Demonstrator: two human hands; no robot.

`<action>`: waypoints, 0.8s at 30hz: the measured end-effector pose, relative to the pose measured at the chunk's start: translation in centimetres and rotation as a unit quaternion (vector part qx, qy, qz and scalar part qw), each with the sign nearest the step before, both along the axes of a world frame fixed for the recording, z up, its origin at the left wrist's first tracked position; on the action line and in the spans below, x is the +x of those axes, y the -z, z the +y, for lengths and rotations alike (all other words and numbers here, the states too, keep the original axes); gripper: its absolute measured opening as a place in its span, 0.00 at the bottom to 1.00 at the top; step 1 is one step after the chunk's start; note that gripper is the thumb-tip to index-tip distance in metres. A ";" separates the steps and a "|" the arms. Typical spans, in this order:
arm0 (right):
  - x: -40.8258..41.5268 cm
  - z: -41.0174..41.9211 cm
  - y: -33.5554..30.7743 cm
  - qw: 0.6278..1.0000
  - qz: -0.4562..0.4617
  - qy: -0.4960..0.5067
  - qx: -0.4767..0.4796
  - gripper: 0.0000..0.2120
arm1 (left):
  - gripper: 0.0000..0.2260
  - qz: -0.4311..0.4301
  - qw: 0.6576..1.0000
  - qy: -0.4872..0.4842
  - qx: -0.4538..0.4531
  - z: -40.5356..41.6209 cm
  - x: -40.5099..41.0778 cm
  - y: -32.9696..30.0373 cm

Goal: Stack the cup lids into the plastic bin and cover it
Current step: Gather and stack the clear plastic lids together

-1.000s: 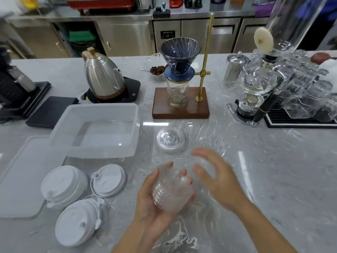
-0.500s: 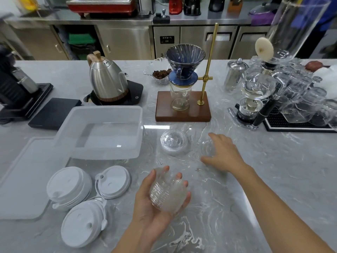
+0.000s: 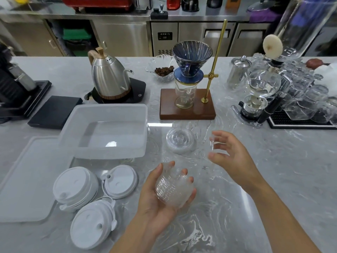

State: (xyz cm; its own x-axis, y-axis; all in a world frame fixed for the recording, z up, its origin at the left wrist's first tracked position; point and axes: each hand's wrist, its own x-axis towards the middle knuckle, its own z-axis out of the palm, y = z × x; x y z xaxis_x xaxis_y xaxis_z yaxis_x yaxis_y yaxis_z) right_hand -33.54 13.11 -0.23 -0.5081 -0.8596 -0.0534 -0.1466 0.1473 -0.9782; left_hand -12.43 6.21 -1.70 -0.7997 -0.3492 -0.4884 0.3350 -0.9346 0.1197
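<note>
left hand [image 3: 160,198] cupping clear lid stack [image 3: 172,190] | right hand [image 3: 231,157] pinching one (seemingly) | white stacks [image 3: 75,187]: three

The right hand [image 3: 231,156] seems to pinch a clear lid [image 3: 212,143], too transparent and blurred to be sure. The stack [image 3: 171,190] hides the left hand's [image 3: 160,199] palm. Glasses [image 3: 313,99] at right and the black machine [image 3: 12,92] at left are cut off by the frame edges.

Two bare forearms enter from bottom edge. Left hand [image 3: 160,198] and right hand [image 3: 233,157]: no gloves, rings, watch or bracelets visible. No sleeves in view; arms uncovered to frame edge.
</note>
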 end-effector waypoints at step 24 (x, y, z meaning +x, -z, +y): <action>9.2 -0.6 -0.5 0.978 0.069 -0.182 0.073 0.28 | 0.29 -0.068 0.984 0.053 -0.155 -2.1 3.3 0.4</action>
